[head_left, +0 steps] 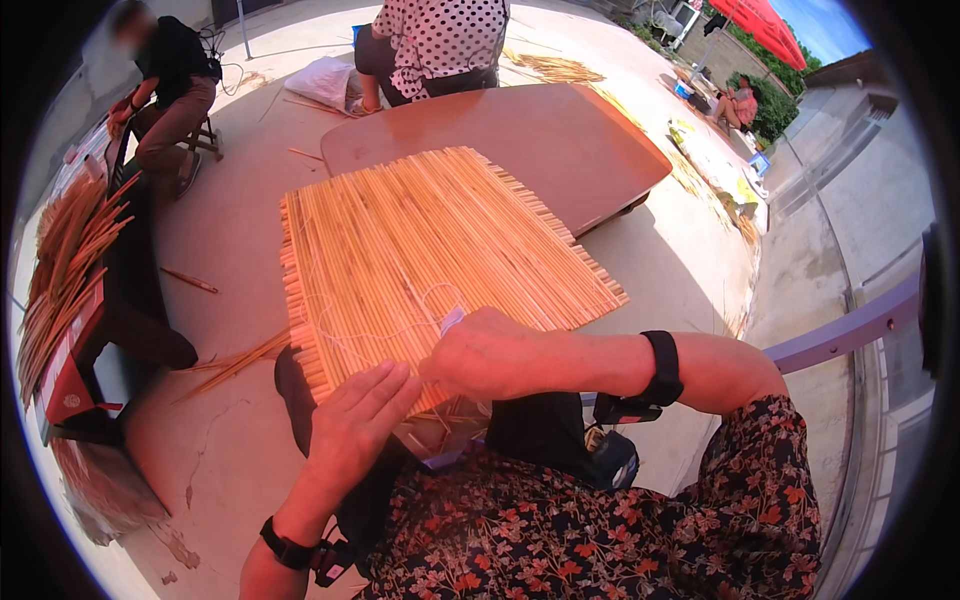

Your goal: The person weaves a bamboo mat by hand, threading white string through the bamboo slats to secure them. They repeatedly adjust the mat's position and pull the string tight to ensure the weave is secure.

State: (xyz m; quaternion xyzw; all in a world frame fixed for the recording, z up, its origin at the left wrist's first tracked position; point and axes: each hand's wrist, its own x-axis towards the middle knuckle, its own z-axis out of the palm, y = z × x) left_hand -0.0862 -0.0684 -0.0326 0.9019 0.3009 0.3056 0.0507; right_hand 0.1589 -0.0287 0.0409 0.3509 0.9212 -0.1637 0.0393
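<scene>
A mat of thin straw-coloured reed stalks (420, 250), laid side by side, stretches from my lap onto the table. My left hand (365, 405) lies on its near left edge, fingers stretched out and close together. Just right of it, my right hand (485, 355) is closed at the near edge, with its fingertips hidden from view. A small pale lilac-white piece (452, 320) shows at the top of this hand; its kind is unclear. Thin pale thread (440, 290) curls in loose loops over the mat beside it.
A reddish-brown table (590, 150) stands beyond the mat. Loose stalks (75, 260) are heaped at the left on a dark support. A person in a dotted top (445, 45) sits ahead, another person (170, 90) far left, and one (740, 103) far right near a red umbrella (765, 28).
</scene>
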